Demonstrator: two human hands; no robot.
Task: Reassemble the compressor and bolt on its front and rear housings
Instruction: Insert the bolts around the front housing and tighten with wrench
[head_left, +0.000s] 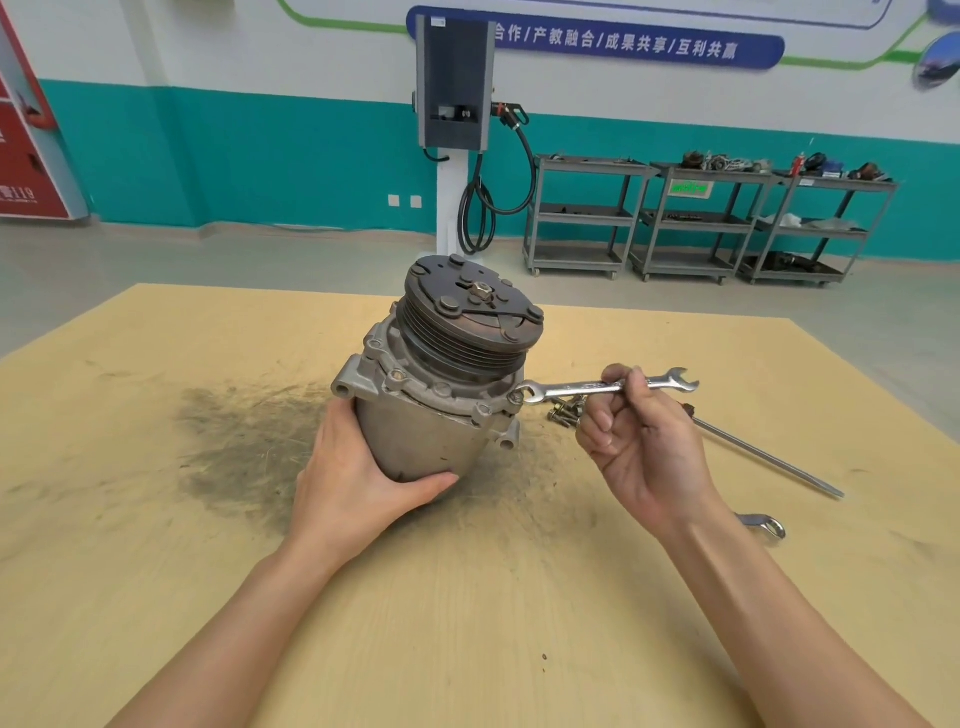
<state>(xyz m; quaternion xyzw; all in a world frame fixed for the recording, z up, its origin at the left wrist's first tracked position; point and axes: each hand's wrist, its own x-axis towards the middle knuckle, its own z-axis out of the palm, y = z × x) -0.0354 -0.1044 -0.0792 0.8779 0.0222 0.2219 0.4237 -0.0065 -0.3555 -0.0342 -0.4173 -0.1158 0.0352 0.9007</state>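
Front-housing bolting step, judging by the layout: the grey cast-metal compressor (431, 395) with its dark ribbed pulley and clutch plate stands tilted near the middle of the scuffed yellow wooden worktop (156, 545), pulley end up and leaning away from the person. Several bolt heads sit round the flange below the pulley.

Left hand (358, 483) cups the lower near side of the compressor body, fingers wrapped round it, thumb lying along the bottom edge; it steadies the unit.

Right hand (639, 436), right of the compressor, pinches the shank of a shiny steel combination spanner (605, 387) between thumb and curled fingers. The spanner's ring end sits on the bolt at the compressor's right flange edge; the open end points away to the right.

Next move probably calls for swinging the spanner round that bolt while the left hand resists the turn, then shifting to the next bolt on the flange. Cannot tell how tight any bolt is.

Just right of the compressor, under the spanner, lies a small heap of loose steel bolts (566, 410). Farther right lies a long thin steel rod (769, 457), likely a screwdriver, handle hidden behind the right hand. A second shiny spanner (763, 525) shows partly behind the right forearm.
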